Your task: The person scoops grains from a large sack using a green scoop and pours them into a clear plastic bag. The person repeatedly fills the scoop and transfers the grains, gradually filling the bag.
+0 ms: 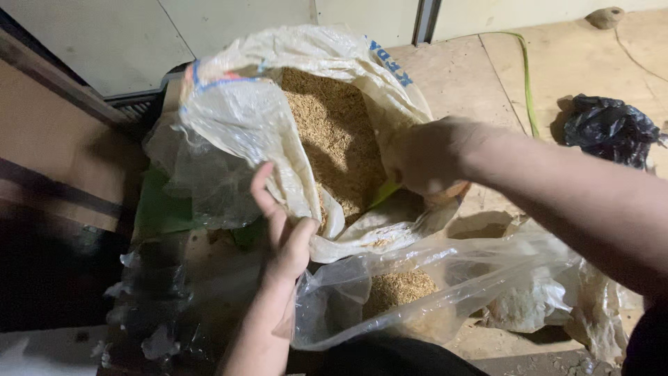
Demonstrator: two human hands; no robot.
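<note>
The left hand (285, 237) sits at 7 o'clock of the view, its fingers (263, 191) closed on the rolled rim of a large white woven sack (243, 118), pinching the fabric; the right hand (431, 157) comes in from 3 o'clock and grips the sack's opposite rim, fingers curled over the edge, though how tightly I cannot tell; the sack lies tilted at 12 o'clock, mouth open toward the person, full of tan grain husk (337, 136); just below its mouth, at 6 o'clock, a clear plastic bag (445, 278) gapes with 1 small heap of husk inside; a black plastic bag (611, 129) lies well apart at 2 o'clock on the wooden floor (459, 76).
</note>
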